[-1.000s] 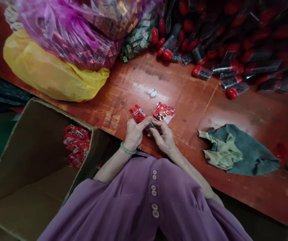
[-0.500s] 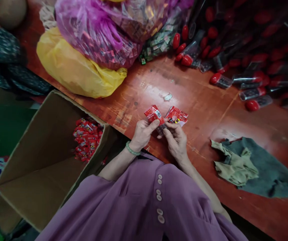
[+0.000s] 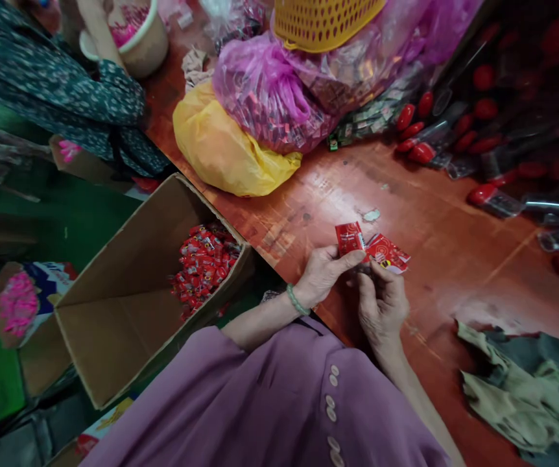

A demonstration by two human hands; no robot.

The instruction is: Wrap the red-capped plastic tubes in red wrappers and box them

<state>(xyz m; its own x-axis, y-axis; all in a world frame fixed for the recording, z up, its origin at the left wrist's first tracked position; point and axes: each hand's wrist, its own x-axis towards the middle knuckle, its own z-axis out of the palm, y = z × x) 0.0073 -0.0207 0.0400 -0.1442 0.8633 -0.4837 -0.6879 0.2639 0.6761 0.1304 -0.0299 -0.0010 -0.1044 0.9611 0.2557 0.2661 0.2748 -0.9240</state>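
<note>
Purple-sleeved arms nearest, left hand (image 3: 323, 275) with fingers pinching a red sachet (image 3: 349, 237), right hand (image 3: 381, 301) gripping another red sachet (image 3: 387, 253) just beside it, both above the red tabletop (image 3: 454, 246), cardboard box (image 3: 114, 324) of red sachets left, yellow bag (image 3: 225, 152) beyond

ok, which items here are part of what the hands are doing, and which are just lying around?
In use:
left hand and right hand, each holding a red packet
cardboard box holding red packets

Lying about:
yellow bag
pink bag
rags
red-capped tubes
yellow basket
</note>
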